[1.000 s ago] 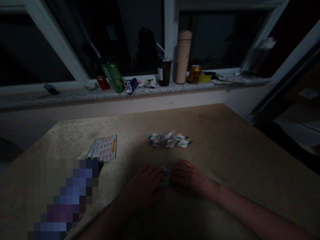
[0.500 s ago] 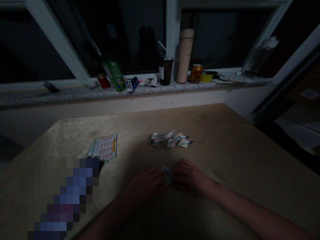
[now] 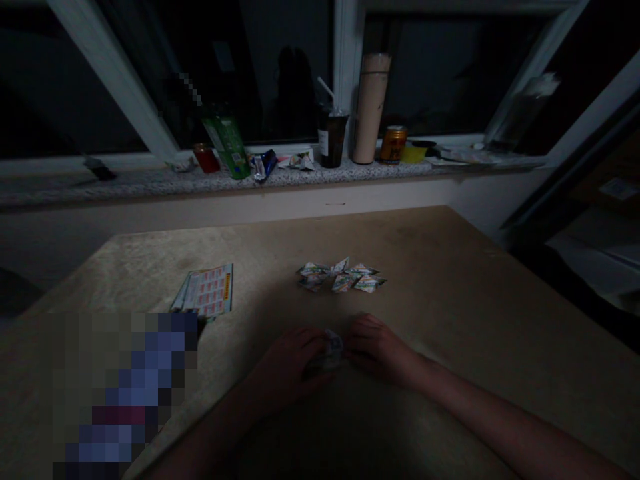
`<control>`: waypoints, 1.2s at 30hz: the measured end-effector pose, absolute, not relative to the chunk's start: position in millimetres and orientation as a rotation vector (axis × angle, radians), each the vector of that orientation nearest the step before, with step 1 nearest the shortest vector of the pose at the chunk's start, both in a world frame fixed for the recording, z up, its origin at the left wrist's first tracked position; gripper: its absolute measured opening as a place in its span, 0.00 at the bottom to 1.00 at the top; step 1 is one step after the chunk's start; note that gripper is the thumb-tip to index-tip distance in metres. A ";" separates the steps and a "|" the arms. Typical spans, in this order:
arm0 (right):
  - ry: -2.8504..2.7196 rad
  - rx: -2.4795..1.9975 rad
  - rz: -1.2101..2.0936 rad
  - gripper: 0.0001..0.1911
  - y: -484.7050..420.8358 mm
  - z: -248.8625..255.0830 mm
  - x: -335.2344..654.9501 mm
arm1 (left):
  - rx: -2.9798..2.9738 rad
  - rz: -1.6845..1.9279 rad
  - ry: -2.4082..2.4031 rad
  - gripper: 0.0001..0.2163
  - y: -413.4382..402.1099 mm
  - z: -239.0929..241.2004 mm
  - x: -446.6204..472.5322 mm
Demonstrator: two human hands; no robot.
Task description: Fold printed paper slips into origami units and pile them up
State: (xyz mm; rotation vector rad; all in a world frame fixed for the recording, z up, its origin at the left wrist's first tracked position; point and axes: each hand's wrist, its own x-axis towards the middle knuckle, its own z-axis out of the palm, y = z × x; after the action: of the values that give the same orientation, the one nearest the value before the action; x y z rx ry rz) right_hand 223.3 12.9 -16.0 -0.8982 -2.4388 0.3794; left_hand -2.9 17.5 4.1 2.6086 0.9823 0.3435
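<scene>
Between my two hands, low over the table [image 3: 450, 300], is a small folded piece of printed paper [image 3: 333, 344], dim in the shadow. My left hand [image 3: 297, 357] has its fingers curled at the paper's left side, the thumb lower and a little apart. From the right, my right hand [image 3: 375, 347] pinches the paper's edge; its fingertips are partly hidden. Just beyond lie several folded paper pieces [image 3: 343, 277] with pointed corners, set in a loose cluster. A few flat printed sheets [image 3: 213, 290] rest farther left.
A pixelated blue shape [image 3: 145, 380] covers the table's left front. Along the windowsill [image 3: 290, 175] stand a green bottle [image 3: 227, 147], a dark cup with a straw [image 3: 331, 140], a tall pinkish flask [image 3: 371, 110], an orange can [image 3: 393, 145] and crumpled wrappers [image 3: 264, 165].
My left thumb has come away from the fingers, showing more of the folded paper. My right hand has hardly moved. The view has shifted slightly.
</scene>
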 end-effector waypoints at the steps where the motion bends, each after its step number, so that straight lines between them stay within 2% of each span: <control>1: -2.431 -0.905 0.387 0.07 13.6 -16.3 222.6 | 2.601 0.354 0.993 0.16 17.7 3.7 -2.0; 10: -2.388 -0.982 0.449 0.08 13.2 -16.1 217.7 | 2.516 0.345 1.081 0.09 24.0 2.2 5.6; 18: -2.373 -1.057 0.456 0.05 14.1 -21.4 217.8 | 2.501 0.382 1.064 0.09 26.7 -1.0 5.5; 25: -2.003 -1.005 0.785 0.03 13.0 -21.7 214.4 | 2.439 0.457 1.069 0.08 23.5 2.1 5.3; 32: -1.762 -0.998 0.819 0.09 8.1 -11.9 212.3 | 2.020 0.662 1.070 0.07 21.8 2.6 5.9; 36: -1.648 -0.981 0.825 0.11 1.6 -7.4 210.4 | 1.745 0.619 1.062 0.07 15.9 6.2 9.8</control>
State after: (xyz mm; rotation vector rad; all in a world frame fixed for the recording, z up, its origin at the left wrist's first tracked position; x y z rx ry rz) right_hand 210.4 1.6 -7.4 -0.9814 -1.6478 0.8249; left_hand 9.8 15.9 6.2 1.7450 1.0616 0.6187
